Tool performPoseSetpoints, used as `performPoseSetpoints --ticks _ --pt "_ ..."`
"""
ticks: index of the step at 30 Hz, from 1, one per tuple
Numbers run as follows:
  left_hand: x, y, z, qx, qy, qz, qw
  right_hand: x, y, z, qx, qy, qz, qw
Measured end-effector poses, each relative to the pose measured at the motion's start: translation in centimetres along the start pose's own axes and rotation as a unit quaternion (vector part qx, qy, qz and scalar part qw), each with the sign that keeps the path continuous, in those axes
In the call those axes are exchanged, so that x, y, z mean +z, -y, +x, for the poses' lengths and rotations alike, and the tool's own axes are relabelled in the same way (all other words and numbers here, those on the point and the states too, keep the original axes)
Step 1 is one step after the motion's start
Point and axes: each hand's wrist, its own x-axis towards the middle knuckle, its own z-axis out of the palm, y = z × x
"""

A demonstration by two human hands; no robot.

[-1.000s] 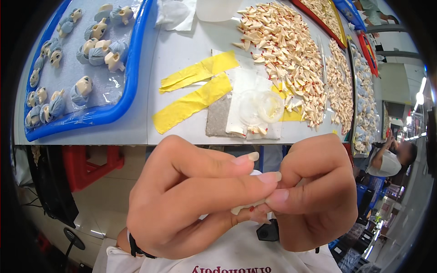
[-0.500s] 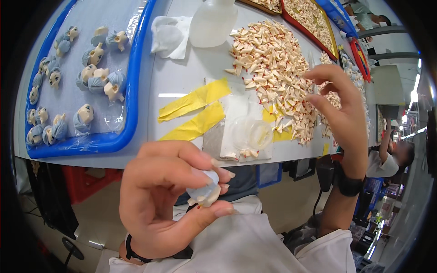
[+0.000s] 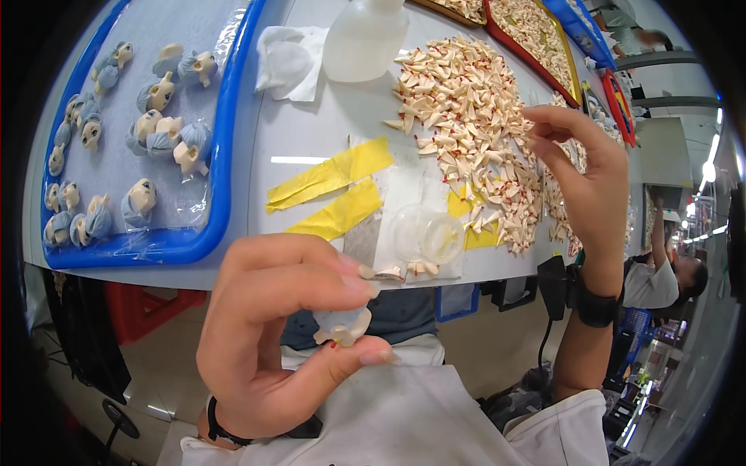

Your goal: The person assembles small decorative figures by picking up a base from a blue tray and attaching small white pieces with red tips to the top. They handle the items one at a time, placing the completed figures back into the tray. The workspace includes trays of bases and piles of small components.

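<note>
In front of my body, my left hand (image 3: 272,334) pinches a small doll head (image 3: 342,322) between thumb and fingers. Pale blue hair and a cream underside with a tiny red spot show; my fingers cover the rest. My right hand (image 3: 579,155) is over the right side of a heap of small pointed cream pieces (image 3: 466,101) with red tips. Its thumb and index fingertip are bent toward each other with a gap, and I see nothing held between them. A clear round jar (image 3: 441,239) stands on a board (image 3: 365,239) near the table's front edge.
Several blue-haired doll heads (image 3: 141,198) lie in a blue-rimmed tray (image 3: 221,155) at left. A translucent bottle (image 3: 365,43) stands behind yellow tape strips (image 3: 330,175), beside a white tissue (image 3: 287,62). A red-rimmed tray (image 3: 536,58) holds more pieces. Another person (image 3: 657,279) sits far right.
My right hand's fingertips have drawn somewhat closer together over the heap. The left hand has shifted slightly left, still holding the doll head, and its fingers cover more of it.
</note>
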Motion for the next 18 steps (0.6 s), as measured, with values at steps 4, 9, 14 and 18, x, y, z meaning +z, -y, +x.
performPoseSetpoints --ticks 4,9,14,18 --pt "0.2 -0.1 -0.1 -0.005 -0.011 -0.008 1.0 -0.9 -0.1 -0.7 0.002 -0.045 0.039 0.998" --pt "1.2 -0.3 -0.8 -0.045 -0.083 -0.169 0.981 -1.3 0.9 -2.3 0.07 -0.123 0.217 0.966" --pt "-0.9 -0.3 -0.3 0.012 0.05 -0.038 0.998 -1.2 1.7 -4.9 0.113 -0.141 0.304 0.935" --pt "-1.2 -0.5 -0.4 0.018 0.091 -0.029 0.995 -0.5 2.2 -6.4 0.162 -0.112 0.41 0.89"
